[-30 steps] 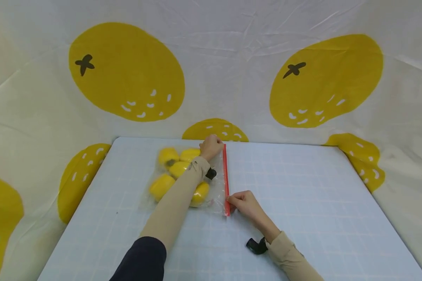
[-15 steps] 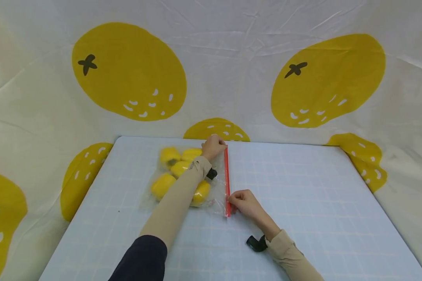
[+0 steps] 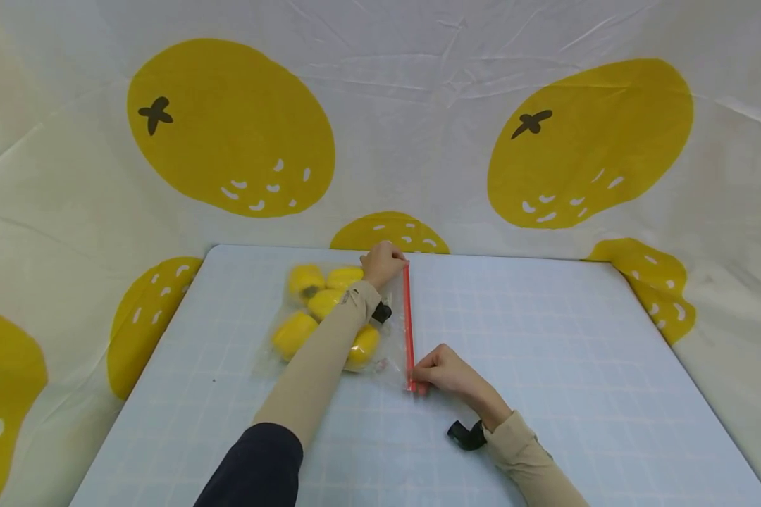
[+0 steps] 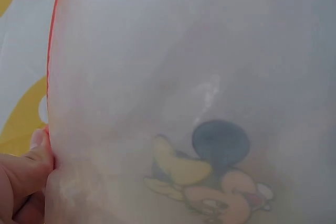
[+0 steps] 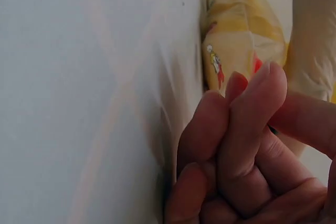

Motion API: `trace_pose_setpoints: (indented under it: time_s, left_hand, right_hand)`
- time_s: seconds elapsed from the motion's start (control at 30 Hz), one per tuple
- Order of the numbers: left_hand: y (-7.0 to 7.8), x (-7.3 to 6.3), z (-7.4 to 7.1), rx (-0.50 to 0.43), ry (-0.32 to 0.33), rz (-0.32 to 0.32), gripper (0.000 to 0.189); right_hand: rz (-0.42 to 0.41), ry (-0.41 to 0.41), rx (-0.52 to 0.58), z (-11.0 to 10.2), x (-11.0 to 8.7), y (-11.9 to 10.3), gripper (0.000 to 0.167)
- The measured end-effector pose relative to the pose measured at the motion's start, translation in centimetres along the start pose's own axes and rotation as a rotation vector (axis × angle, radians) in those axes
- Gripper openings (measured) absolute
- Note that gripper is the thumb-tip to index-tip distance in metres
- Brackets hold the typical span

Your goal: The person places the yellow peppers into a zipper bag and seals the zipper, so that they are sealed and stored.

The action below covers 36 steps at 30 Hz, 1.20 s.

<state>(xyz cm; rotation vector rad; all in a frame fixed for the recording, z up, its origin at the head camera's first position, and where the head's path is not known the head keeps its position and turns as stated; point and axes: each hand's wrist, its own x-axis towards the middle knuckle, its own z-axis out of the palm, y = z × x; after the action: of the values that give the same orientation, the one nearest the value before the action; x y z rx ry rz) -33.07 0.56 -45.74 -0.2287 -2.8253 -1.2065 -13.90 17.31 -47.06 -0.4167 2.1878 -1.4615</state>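
Observation:
A clear zip bag (image 3: 390, 352) with a red closure strip (image 3: 409, 317) lies on the table, its strip running from far to near. Inside are several yellow lemon-like fruits (image 3: 294, 334), partly covered by the left forearm. My left hand (image 3: 382, 264) pinches the strip at its far end; in the left wrist view the left hand (image 4: 26, 177) grips the red edge beside the bag's cartoon print (image 4: 220, 177). At the strip's near end my right hand (image 3: 447, 370) pinches the corner. The right wrist view shows that right hand (image 5: 252, 150) with curled fingers, the bag (image 5: 241, 30) beyond it.
The table (image 3: 545, 338) has a pale blue checked cover. Behind and around it hangs a white cloth (image 3: 412, 141) printed with large yellow fruits. A black wrist camera (image 3: 466, 436) sits by the right wrist, another (image 3: 382, 312) by the left.
My right hand has slid slightly toward me along the red strip, to its near corner. The left hand stays at the far end, and the bag has hardly moved.

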Motion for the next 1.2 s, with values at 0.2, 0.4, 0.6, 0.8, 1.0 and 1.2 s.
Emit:
trace_pose_setpoints:
  time_s: [0.2,0.4,0.6,0.8,1.0,1.2]
  left_hand:
    - [0.2,-0.1,-0.2,-0.001,-0.01,-0.002,0.015]
    - [0.3,0.0,-0.2,-0.01,-0.027,-0.005,0.014]
    - [1.3,-0.3,-2.2,0.021,-0.217,0.002,0.016]
    - [2.5,-0.7,-6.2,0.137,-0.433,0.047,0.037]
    - [1.9,-1.2,-11.1,0.062,-0.484,0.128,0.037]
    - [-0.7,-2.5,-16.1,0.132,-0.374,0.145,0.032]
  right_hand:
    - [-0.006,-0.09,-0.001,-0.4,-0.1,-0.1,0.026]
    - [-0.026,-0.14,-0.012,-0.6,0.0,0.1,0.025]
    - [-0.027,-0.193,-0.016,-1.0,0.2,0.6,0.021]
    - [-0.035,-0.213,0.022,-0.7,0.1,0.8,0.021]
    - [-0.015,-0.216,0.043,-0.7,0.0,0.6,0.022]
    - [-0.002,-0.227,0.064,-0.6,-0.2,0.4,0.022]
